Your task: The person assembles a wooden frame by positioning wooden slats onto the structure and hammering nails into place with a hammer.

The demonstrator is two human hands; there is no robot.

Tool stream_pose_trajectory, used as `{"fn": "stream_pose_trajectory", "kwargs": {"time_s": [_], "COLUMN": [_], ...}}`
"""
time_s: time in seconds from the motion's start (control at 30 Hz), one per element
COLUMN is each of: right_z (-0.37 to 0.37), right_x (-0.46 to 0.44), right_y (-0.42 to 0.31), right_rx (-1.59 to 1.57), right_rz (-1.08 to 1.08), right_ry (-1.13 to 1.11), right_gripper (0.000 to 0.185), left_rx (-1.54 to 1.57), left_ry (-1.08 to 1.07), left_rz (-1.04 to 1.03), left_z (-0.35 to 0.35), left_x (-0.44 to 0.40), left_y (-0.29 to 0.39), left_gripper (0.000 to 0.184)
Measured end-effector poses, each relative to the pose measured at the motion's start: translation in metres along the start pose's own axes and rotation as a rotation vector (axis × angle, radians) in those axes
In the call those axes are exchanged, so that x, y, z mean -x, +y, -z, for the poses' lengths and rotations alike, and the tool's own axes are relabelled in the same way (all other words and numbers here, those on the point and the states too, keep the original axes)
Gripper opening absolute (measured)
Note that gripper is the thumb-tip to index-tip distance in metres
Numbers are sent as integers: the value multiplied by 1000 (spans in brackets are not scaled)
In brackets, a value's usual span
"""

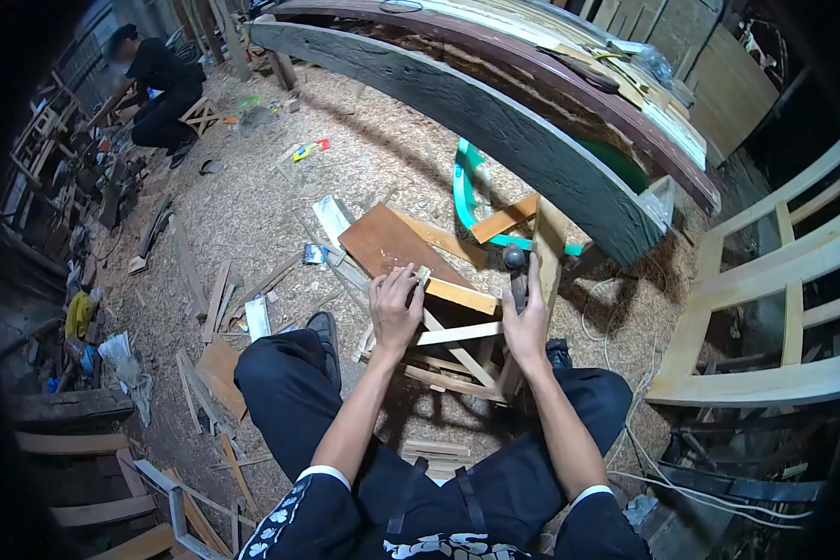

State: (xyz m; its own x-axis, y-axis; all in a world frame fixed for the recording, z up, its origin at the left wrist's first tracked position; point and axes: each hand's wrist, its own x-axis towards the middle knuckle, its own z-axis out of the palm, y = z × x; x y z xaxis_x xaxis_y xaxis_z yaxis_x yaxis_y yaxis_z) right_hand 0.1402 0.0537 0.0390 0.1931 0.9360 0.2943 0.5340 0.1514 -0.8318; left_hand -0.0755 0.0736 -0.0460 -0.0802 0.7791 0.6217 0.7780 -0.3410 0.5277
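Note:
In front of my knees stands a small wooden frame (457, 333) with slats and a diagonal brace. A brown board (397, 245) leans at its far left, beside a pale-edged rail (462, 293). My left hand (397, 306) is at the rail's left end, its fingers curled around a small wood piece (424, 276); the fingers partly hide it. At the frame's right upright (549, 245), my right hand (526, 322) is wrapped round a dark tool with a rounded end (513, 258). My palm covers much of this tool, so its kind is unclear.
A heavy dark beam (476, 103) crosses ahead. A teal curved piece (462, 191) lies beyond the frame. Pale wooden frames (765, 387) stand at right, near a cable (630, 431). Wood offcuts (217, 299) litter the left floor. Another person (165, 89) crouches at far left.

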Motion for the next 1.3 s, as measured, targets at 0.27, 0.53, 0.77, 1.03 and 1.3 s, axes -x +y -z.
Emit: {"fn": "stream_pose_trajectory", "kwargs": {"time_s": [0.27, 0.53, 0.77, 1.03, 1.3], "right_z": [15, -12, -15, -3, -8], "right_x": [9, 12, 6, 2, 0], "right_y": [35, 30, 35, 52, 60], "right_rx": [38, 130, 419, 586, 605], "right_rz": [49, 57, 24, -16, 51], "right_ry": [-73, -205, -218, -307, -314], "right_gripper": [70, 72, 35, 45, 41], "left_rx": [-38, -46, -37, 107, 172], "left_ry": [32, 99, 68, -104, -170], "left_rz": [38, 110, 35, -102, -100], "left_z": [1, 6, 8, -3, -16], "left_x": [-1, 0, -8, -10, -7], "left_y": [-12, -20, -6, 8, 20], "left_gripper": [20, 20, 19, 32, 23]}}
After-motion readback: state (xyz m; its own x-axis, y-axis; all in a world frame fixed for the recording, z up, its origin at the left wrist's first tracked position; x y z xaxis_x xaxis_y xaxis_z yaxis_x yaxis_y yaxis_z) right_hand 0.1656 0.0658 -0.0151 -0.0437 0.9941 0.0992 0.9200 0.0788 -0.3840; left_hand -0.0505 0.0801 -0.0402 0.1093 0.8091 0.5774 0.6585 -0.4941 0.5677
